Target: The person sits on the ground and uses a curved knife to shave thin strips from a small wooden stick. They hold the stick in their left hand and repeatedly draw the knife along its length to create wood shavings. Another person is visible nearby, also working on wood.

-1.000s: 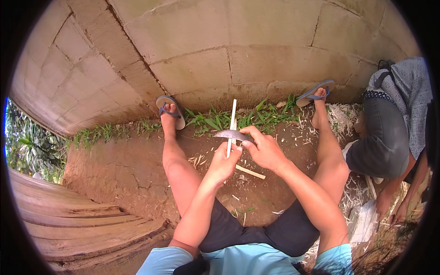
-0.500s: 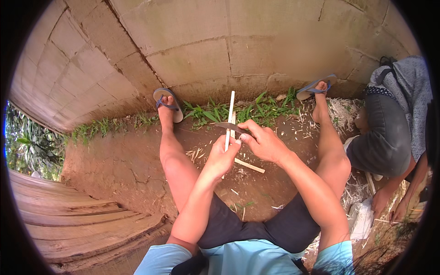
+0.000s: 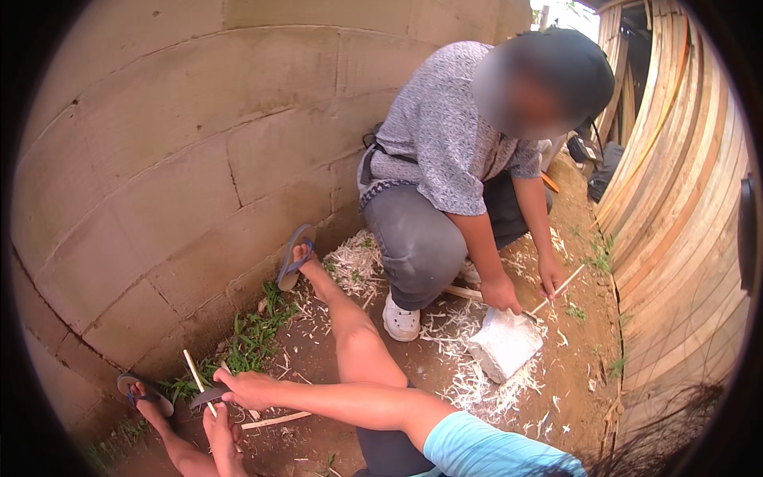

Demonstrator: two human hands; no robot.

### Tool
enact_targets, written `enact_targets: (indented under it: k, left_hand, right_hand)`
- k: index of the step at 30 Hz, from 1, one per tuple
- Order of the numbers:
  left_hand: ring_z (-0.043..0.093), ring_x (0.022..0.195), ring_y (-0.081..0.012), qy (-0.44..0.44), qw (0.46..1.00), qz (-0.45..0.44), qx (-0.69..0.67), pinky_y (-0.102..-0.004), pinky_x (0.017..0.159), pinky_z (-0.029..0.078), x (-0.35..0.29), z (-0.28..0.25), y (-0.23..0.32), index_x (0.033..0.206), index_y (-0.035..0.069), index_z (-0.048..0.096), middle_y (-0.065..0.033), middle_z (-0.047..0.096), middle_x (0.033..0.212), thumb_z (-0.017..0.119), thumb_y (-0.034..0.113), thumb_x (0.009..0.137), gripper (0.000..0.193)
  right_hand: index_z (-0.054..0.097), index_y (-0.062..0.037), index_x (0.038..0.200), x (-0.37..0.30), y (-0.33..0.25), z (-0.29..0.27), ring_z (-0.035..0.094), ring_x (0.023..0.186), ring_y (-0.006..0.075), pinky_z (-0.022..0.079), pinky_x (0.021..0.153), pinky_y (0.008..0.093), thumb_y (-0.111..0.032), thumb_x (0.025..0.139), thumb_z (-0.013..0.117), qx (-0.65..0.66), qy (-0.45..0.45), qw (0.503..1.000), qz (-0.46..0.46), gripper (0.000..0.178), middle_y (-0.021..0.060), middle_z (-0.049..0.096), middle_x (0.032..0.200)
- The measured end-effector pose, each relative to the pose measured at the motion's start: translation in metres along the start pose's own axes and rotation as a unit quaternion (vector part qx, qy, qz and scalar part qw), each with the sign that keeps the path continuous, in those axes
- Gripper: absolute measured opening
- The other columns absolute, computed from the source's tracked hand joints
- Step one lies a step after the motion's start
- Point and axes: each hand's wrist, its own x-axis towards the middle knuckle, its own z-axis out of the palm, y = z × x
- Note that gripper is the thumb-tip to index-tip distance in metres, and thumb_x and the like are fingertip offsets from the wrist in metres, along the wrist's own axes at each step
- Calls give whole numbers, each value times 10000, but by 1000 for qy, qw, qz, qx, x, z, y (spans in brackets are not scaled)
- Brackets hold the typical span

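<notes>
My left hand (image 3: 222, 429) is closed around a thin pale wooden stick (image 3: 191, 368), which points up and away toward the wall. Just above it, my right hand (image 3: 248, 389) grips a knife; its dark curved blade (image 3: 207, 397) lies across the stick, close to my left fingers. The handle is mostly hidden inside my right hand. On the ground beyond my hands lies another pale wooden strip (image 3: 276, 420).
To the right a person (image 3: 445, 135) squats, holding a thin stick (image 3: 558, 291) over a whitish block (image 3: 507, 347). Pale wood shavings (image 3: 469, 389) litter the soil. A block wall (image 3: 175, 183) rises at left, stacked planks (image 3: 683, 207) at right.
My view has swung to the right, bringing the squatting person and the planks into sight. My hands now appear at lower left, still holding the stick and the knife.
</notes>
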Motion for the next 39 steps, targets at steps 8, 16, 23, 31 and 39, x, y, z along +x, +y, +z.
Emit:
enact_targets:
  k: [8, 16, 23, 31, 39]
  left_hand:
    - [268, 365, -48, 25, 999, -1, 24, -216, 315, 191, -3, -3, 4, 897, 156, 436, 59, 323, 556, 528, 286, 951, 168]
    - [273, 367, -49, 20, 1000, 5, 16, -218, 315, 192, -7, 0, 0, 906, 150, 435, 59, 322, 559, 539, 272, 947, 166]
    - [280, 366, -54, 36, 999, -10, 27, -219, 313, 199, 0, 3, -4, 912, 155, 447, 61, 329, 554, 528, 275, 953, 151]
    - [311, 360, -36, 42, 999, -28, 3, -210, 305, 215, -11, 6, 8, 982, 106, 460, 45, 406, 585, 521, 226, 968, 135]
    - [298, 354, -41, 32, 999, -11, 7, -222, 324, 209, -23, 7, 16, 898, 117, 426, 58, 380, 549, 562, 191, 954, 165]
  right_hand:
    - [370, -92, 1174, 1, -7, 9, 617, 832, 447, 467, 729, 526, -219, 942, 522, 1, 74, 996, 45, 305, 223, 627, 860]
    - [443, -118, 1124, -3, -10, 11, 610, 912, 412, 481, 753, 514, -216, 940, 518, -14, 64, 998, 1, 222, 175, 586, 964]
    - [491, -129, 1098, -16, -26, -8, 614, 912, 399, 494, 763, 516, -218, 931, 517, -48, 89, 994, 48, 191, 166, 534, 1005]
    - [537, -73, 1021, 4, -18, -2, 639, 853, 385, 519, 736, 488, -209, 911, 507, -35, 24, 999, -6, 178, 198, 623, 922]
    - [566, -132, 976, 8, -16, 5, 634, 770, 373, 512, 642, 484, -239, 888, 580, -103, 88, 987, -89, 140, 129, 608, 860]
